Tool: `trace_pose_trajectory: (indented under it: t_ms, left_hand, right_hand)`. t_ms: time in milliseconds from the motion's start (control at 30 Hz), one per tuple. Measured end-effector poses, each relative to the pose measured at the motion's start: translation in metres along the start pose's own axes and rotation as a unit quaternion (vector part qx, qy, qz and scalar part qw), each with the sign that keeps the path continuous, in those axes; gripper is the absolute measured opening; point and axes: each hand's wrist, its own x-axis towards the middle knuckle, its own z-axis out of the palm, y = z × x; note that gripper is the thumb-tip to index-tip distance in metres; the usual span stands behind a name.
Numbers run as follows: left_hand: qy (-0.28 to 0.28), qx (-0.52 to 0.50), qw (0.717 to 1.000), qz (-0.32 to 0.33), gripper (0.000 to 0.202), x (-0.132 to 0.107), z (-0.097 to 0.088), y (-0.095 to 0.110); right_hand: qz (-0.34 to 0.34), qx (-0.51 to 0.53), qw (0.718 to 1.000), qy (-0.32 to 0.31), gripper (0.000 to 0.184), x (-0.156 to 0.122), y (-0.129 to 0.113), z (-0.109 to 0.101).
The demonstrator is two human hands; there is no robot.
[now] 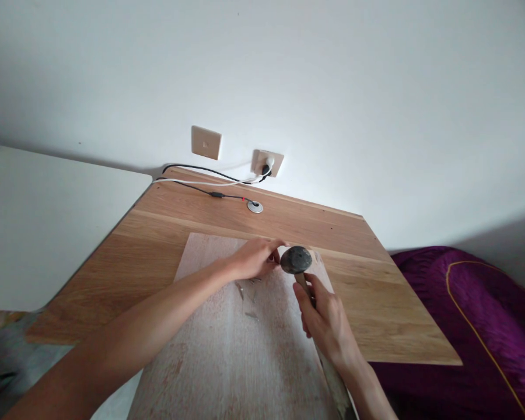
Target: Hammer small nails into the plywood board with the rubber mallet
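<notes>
A pale wooden board (227,350) lies on the wooden desk. At its far part, my left hand (258,258) is pinched low over the surface, around what looks like a nail, mostly hidden by the fingers. My right hand (326,315) grips the wooden handle of a hammer (296,260). The hammer's dark, rounded head is right beside my left fingertips; I cannot tell whether they touch. Several loose nails (252,316) lie scattered on the board, just nearer to me than my left hand.
The wooden desktop (367,291) stands against a white wall. Black and white cables run from a wall socket (268,163) past a round cable grommet (255,206). A white panel (61,227) borders the left side. Purple fabric (485,315) with yellow piping is at the right.
</notes>
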Motion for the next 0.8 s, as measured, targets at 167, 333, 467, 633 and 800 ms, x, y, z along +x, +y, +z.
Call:
trace_pose_trajectory:
  t_ms: [167, 333, 467, 633, 800]
  left_hand:
    - [0.005, -0.006, 1.0, 0.018, 0.05, -0.0012, -0.004, 0.0049]
    - [-0.005, -0.008, 1.0, 0.016, 0.043, -0.0017, -0.0081, 0.0097]
    - [0.003, -0.008, 1.0, 0.009, 0.045, -0.0017, -0.0076, 0.0089]
    - [0.0, -0.009, 1.0, 0.011, 0.046, -0.0029, -0.0061, 0.0078]
    - [0.007, 0.0, 1.0, 0.006, 0.039, -0.0022, -0.0043, 0.0066]
  right_hand:
    - [-0.007, -0.004, 1.0, -0.002, 0.048, -0.0003, -0.0013, -0.0019]
    - [-0.008, -0.004, 1.0, 0.015, 0.047, -0.0009, -0.0026, -0.0025]
    - [-0.016, -0.013, 1.0, 0.0, 0.046, -0.0023, -0.0056, -0.0017]
    - [-0.017, -0.02, 0.999, 0.028, 0.046, -0.0021, -0.0092, -0.0017]
    - [-0.007, -0.023, 1.0, 0.004, 0.044, 0.0, -0.0085, -0.0002]
